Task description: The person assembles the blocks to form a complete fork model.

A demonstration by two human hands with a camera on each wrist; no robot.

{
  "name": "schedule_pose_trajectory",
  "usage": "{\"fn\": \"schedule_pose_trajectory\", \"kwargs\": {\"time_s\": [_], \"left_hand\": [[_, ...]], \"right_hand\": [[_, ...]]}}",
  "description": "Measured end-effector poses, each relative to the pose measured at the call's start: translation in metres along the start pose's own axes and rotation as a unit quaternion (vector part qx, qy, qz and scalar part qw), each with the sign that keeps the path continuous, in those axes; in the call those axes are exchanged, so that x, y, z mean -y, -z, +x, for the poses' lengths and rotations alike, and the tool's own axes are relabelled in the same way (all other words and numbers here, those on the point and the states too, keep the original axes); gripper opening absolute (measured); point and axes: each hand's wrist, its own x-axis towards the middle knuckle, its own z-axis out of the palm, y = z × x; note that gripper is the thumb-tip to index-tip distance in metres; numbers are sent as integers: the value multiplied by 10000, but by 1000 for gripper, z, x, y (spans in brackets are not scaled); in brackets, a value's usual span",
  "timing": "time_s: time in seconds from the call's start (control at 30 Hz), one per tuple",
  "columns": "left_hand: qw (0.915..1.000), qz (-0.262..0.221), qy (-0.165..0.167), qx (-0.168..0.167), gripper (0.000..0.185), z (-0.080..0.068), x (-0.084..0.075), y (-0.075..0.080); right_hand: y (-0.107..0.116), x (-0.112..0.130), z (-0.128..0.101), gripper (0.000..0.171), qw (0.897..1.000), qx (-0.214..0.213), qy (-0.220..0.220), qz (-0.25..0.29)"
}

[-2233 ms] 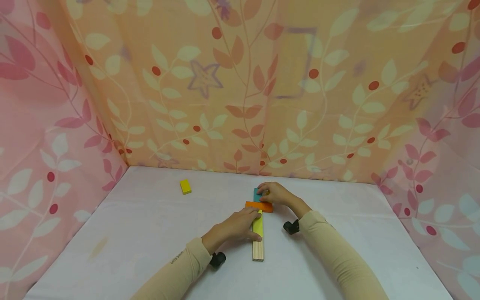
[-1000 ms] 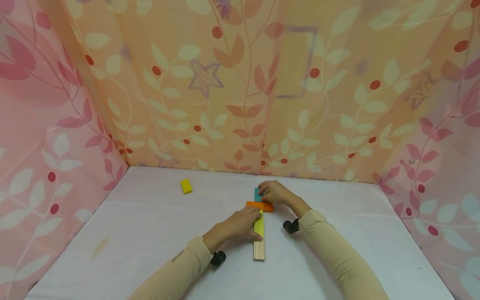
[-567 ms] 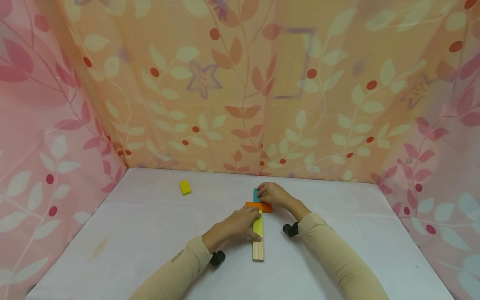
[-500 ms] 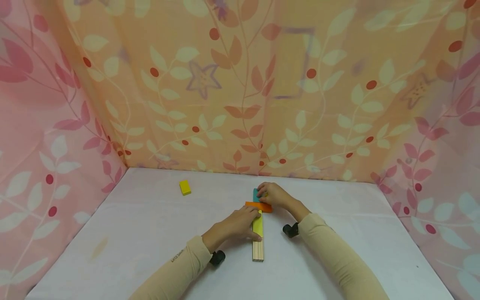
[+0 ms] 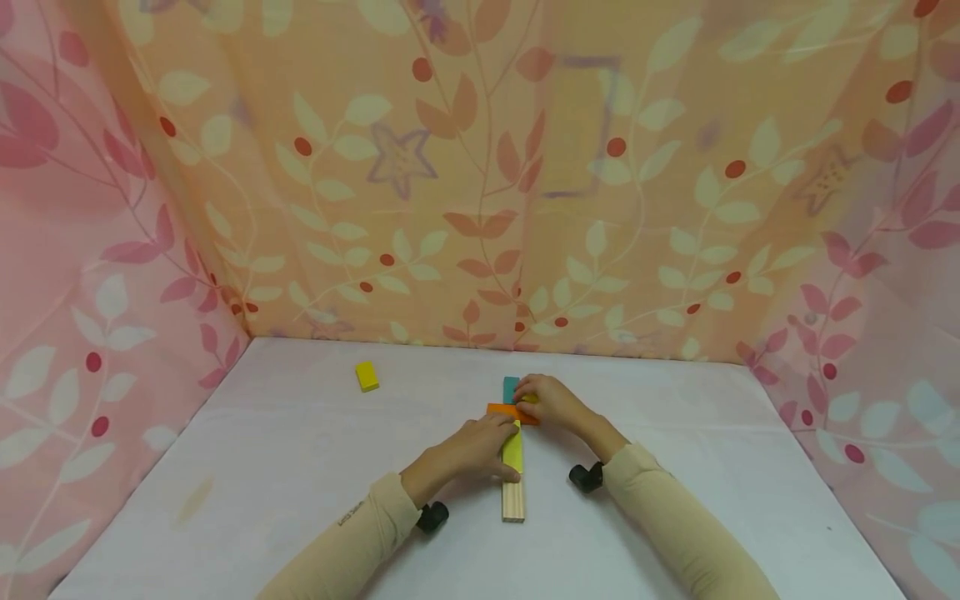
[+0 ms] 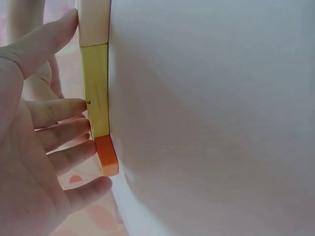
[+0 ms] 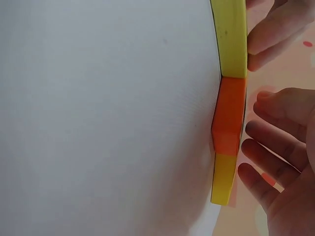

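A row of blocks runs away from me on the white table (image 5: 300, 467): a bare wooden plank (image 5: 513, 502), a yellow-green block (image 5: 513, 452), an orange block (image 5: 501, 410) lying crosswise, then a teal block (image 5: 510, 387). My left hand (image 5: 468, 450) lies flat beside the yellow-green block (image 6: 97, 88), straight fingers (image 6: 59, 110) against its side and the thumb by the plank (image 6: 93, 22). My right hand (image 5: 551, 404) hovers over the orange block (image 7: 229, 118) and a small yellow block (image 7: 223, 179), with relaxed fingers (image 7: 275, 123) close to them.
A spare yellow block (image 5: 367, 376) lies alone at the far left of the table. Leaf-patterned curtains (image 5: 480, 208) wall in the back and both sides. Bare tabletop spreads left and right of the row.
My right hand has drawn back from the teal block toward the orange one, which uncovers more of the teal block. My left hand has stayed against the yellow-green block.
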Motion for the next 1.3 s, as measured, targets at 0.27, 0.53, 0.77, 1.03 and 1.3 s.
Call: {"fn": "schedule_pose_trajectory", "kwargs": {"time_s": [0.27,0.53,0.77,1.03,1.3], "left_hand": [[9993,318,-209,-8,77,0,1,-2],[9991,291,-295,-51,73,-3,1,-3],[9995,8,-160,-273,66,-12,12,8],[9963,-605,213,-575,58,-23,48,24],[9903,-831,545,-970,54,-27,91,32]], "right_hand": [[-2,2,-12,15,9991,-228,319,-176],[-4,8,-25,16,9997,-145,163,-117],[-6,12,-35,22,9999,-31,144,25],[-7,21,-47,48,9991,238,256,-237],[-8,29,-60,72,9951,532,103,-828]]}}
